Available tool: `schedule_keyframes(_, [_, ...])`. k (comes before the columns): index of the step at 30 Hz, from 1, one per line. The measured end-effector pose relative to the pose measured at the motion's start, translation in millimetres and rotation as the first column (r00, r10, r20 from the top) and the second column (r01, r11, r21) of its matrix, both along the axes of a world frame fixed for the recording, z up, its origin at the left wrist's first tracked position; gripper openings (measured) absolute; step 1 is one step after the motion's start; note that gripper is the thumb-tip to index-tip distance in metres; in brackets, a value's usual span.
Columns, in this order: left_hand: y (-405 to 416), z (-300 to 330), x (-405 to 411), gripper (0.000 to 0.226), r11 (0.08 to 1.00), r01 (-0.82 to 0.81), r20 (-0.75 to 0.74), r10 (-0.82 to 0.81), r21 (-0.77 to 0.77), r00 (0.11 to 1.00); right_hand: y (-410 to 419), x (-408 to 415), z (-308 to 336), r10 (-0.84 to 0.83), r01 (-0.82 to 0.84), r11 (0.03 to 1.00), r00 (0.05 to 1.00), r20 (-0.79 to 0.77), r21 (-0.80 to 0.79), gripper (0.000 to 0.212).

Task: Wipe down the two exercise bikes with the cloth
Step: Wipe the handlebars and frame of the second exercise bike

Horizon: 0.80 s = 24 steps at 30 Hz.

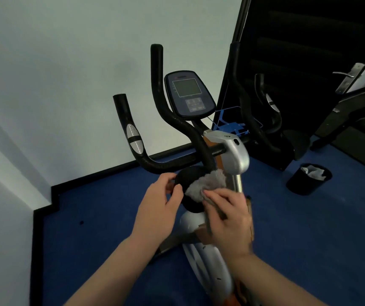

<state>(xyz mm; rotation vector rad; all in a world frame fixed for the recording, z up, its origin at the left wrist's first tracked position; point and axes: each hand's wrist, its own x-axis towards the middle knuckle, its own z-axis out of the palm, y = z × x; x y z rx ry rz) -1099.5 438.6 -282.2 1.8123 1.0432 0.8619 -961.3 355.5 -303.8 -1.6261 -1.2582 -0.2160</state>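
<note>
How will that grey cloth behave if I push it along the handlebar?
Probably floppy: the cloth bunches in the right hand and drapes over the black knob. Its fluffy pile should likely grip rather than slide. It looks light, so it may need steady pressure on the curved handlebar.

Small gym room, exercise bike (210, 151), blue carpet (309, 228), wastebasket (305, 182)

The cloth (208, 181) looks fluffy and grey; the handlebars (166, 120) are matt black foam, the post (237, 180) at three o'clock shiny metal, the floor (102, 217) blue carpet.
</note>
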Motion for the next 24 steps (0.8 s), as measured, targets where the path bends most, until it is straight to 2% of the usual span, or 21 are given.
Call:
schedule_keyframes(3, [-1.1, -1.7, 2.3, 0.018, 0.999, -0.017, -0.006, 0.017, 0.027, 1.0, -11.0, -32.5, -13.8, -0.031, 0.034, 0.999, 0.926, -0.376, 0.001, 0.029])
schedule_keyframes(5, [-1.0, -2.7, 3.9, 0.017, 0.999, -0.032, -0.002, 0.032, 0.028, 0.999, -12.6, -22.5, -6.6, -0.008, 0.025, 0.999, 0.88, -0.475, 0.03, 0.026])
schedule_keyframes(9, [-2.2, -5.1, 6.9, 0.016, 0.998, -0.055, 0.002, 0.055, 0.041, 0.998, -7.4, -11.0, 4.2, -0.111, 0.17, 0.985, 0.746, -0.657, 0.026, 0.025])
schedule_keyframes(12, [-2.3, -6.9, 7.4, 0.018, 0.998, -0.053, 0.028, 0.052, 0.037, 0.998, -7.6, -43.4, -5.5, -0.098, 0.085, 0.995, 0.763, -0.639, -0.051, 0.028])
schedule_keyframes(15, [-2.6, -9.4, 8.4, 0.021, 0.998, -0.063, 0.036, 0.062, 0.025, 0.997, -11.7, -39.7, 1.5, -0.044, 0.012, 0.999, 0.698, -0.715, -0.05, 0.022])
schedule_keyframes(18, [-2.8, -10.5, 9.1, 0.023, 0.997, -0.075, 0.043, 0.073, 0.035, 0.996, -7.3, -14.9, 17.2, -0.13, 0.114, 0.991, 0.793, -0.595, -0.064, 0.019])
schedule_keyframes(21, [-6.7, -12.1, 12.9, 0.027, 0.994, -0.086, 0.053, 0.083, 0.06, 0.995, -0.7, -22.1, 19.3, -0.136, 0.078, 0.985, 0.901, -0.411, -0.155, 0.019])
schedule_keyframes(22, [-8.5, -12.1, 13.9, 0.028, 0.992, -0.102, 0.04, 0.099, 0.078, 0.994, 0.6, -27.9, 18.3, -0.135, 0.054, 0.978, 0.898, -0.42, -0.199, 0.019])
schedule_keyframes(24, [-10.6, -13.5, 16.5, 0.03, 0.987, -0.122, 0.015, 0.121, 0.106, 0.993, 1.2, -28.4, 24.7, -0.103, -0.067, 0.955, 0.839, -0.535, -0.289, 0.019])
